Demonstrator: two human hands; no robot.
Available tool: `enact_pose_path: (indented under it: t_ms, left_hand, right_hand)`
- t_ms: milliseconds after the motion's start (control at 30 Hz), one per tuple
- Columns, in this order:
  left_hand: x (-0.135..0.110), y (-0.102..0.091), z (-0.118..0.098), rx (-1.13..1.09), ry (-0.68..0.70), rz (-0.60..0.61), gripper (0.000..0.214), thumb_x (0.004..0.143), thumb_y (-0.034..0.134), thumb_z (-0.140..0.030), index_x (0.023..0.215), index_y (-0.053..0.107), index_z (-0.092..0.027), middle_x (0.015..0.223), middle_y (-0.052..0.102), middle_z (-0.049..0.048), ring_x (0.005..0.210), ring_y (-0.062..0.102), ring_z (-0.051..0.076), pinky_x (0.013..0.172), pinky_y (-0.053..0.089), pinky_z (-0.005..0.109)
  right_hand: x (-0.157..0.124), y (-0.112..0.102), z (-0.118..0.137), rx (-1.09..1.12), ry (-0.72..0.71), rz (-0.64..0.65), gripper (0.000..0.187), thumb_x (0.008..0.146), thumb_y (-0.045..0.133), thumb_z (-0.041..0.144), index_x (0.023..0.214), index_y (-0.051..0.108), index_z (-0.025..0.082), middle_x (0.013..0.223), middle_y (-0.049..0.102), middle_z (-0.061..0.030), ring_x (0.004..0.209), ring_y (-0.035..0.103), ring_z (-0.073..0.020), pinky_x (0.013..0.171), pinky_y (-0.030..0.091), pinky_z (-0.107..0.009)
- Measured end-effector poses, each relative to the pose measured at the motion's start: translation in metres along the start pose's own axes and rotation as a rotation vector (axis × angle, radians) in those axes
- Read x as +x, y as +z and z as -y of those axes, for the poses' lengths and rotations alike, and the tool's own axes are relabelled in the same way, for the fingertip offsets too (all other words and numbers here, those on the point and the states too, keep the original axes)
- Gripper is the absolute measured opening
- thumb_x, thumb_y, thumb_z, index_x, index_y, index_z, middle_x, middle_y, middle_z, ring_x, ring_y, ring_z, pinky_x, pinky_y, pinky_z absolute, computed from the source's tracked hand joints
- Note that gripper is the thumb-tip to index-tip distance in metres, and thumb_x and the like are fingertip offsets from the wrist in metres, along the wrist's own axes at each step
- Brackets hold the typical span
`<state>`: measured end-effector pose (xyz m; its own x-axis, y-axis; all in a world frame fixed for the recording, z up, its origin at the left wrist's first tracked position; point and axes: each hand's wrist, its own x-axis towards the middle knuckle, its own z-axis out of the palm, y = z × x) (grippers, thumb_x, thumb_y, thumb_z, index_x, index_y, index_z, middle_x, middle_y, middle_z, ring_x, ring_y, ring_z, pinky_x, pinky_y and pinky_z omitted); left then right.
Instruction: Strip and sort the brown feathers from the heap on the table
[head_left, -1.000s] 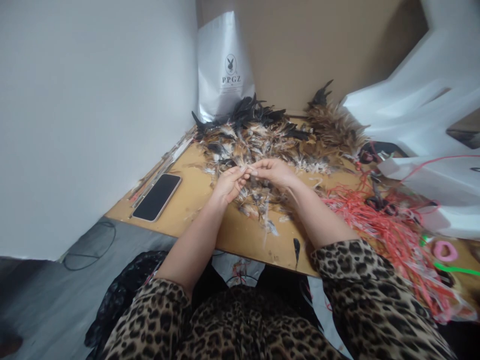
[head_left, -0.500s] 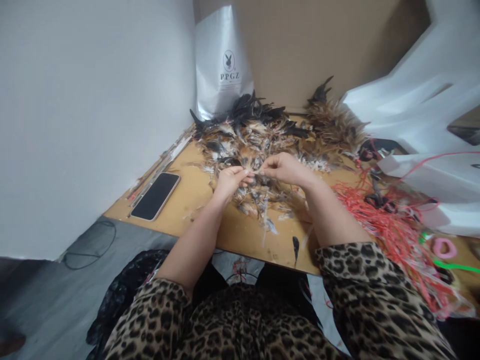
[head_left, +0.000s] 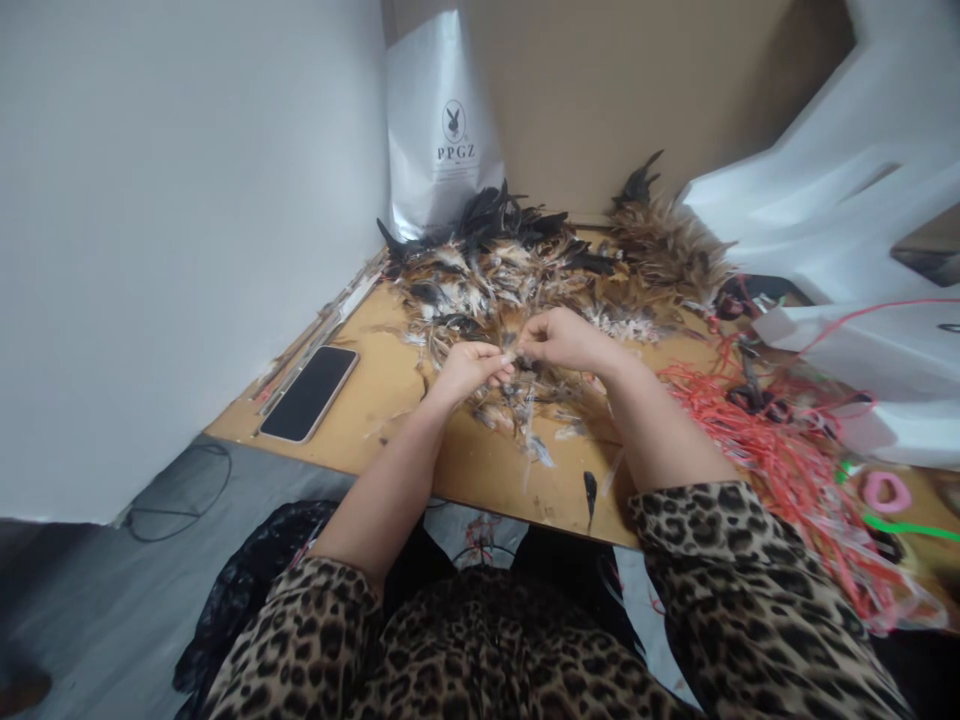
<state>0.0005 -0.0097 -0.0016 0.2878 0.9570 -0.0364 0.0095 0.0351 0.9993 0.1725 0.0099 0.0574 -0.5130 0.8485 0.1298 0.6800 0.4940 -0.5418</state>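
Writing: white paper bag [head_left: 442,130] stands upright at the back of the surface, printed with a rabbit-head logo above the letters "PPGZ"; smaller print under it is unreadable.

Surface [head_left: 390,390]: flat tan board, matte, with scattered fluff. Brown cardboard sheet [head_left: 622,90] behind it.

Feather pile [head_left: 517,270]: loose heap at the rear middle of the surface, mixed black, rust-brown and white, wispy and pointed. A single dark feather [head_left: 590,489] lies apart near the front edge.

Left hand [head_left: 469,367] and right hand [head_left: 566,340] meet just in front of the pile, fingers of both pinched together on a small tuft of feathers [head_left: 513,357] held between them, just above the strewn feathers on the surface. The tuft is too small to make out in detail.

Phone [head_left: 310,392]: dark glossy rectangle, pale rim, lying flat to the left. Red strings [head_left: 757,440]: thin tangled strands at the right. Pink ring [head_left: 886,491], soft-looking, beyond them. Sleeves: leopard print.
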Motion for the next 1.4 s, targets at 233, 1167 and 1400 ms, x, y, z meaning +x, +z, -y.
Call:
enact_pose_path:
  t_ms: [233, 1167, 1400]
  left_hand:
    - [0.001, -0.002, 0.004, -0.079, 0.024, 0.015, 0.023, 0.066, 0.067, -0.033, 0.065, 0.065, -0.01, 0.058, 0.062, 0.0046, 0.049, 0.054, 0.007, 0.049, 0.04, 0.018]
    - [0.002, 0.003, -0.001, -0.104, 0.096, -0.122, 0.02, 0.067, 0.064, -0.032, 0.066, 0.065, -0.012, 0.059, 0.064, 0.0047, 0.049, 0.055, 0.009, 0.05, 0.042, 0.022]
    - [0.006, -0.002, 0.002, -0.301, 0.015, -0.202, 0.023, 0.064, 0.068, -0.034, 0.072, 0.066, -0.012, 0.064, 0.066, 0.0041, 0.058, 0.059, 0.01, 0.053, 0.042, 0.019]
  right_hand:
    - [0.004, 0.0, -0.008, 0.283, 0.071, -0.131, 0.024, 0.063, 0.063, 0.036, 0.065, 0.065, 0.013, 0.057, 0.058, 0.001, 0.053, 0.044, -0.0085, 0.053, 0.033, -0.022]
    - [0.011, 0.036, -0.003, 0.733, 0.174, -0.268, 0.03, 0.058, 0.07, 0.041, 0.067, 0.066, 0.013, 0.062, 0.063, -0.0003, 0.058, 0.052, -0.0108, 0.058, 0.04, -0.023]
    - [0.008, 0.039, 0.003, 0.515, 0.025, -0.223, 0.033, 0.067, 0.064, 0.038, 0.09, 0.063, 0.014, 0.074, 0.063, -0.0023, 0.063, 0.054, -0.0121, 0.061, 0.041, -0.024]
